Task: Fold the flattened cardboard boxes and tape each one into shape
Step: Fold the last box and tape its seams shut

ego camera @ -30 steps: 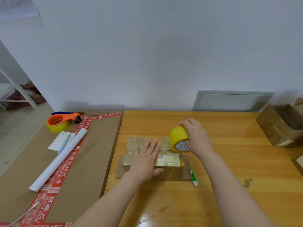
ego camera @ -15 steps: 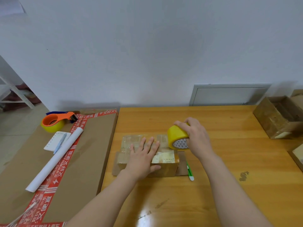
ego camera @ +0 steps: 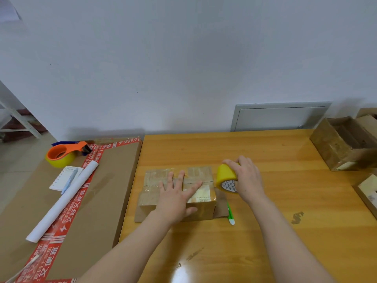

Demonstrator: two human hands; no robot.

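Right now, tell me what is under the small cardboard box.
A flat cardboard sheet pokes out from beneath the box at its left and right ends. How far it runs underneath is covered.

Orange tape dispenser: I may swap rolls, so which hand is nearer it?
Left. The left hand presses flat on the cardboard box, right of the orange tape dispenser; the right hand grips the yellow tape roll farther right.

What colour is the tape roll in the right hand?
The tape roll is yellow, its core grey-triangle patterned; head view.
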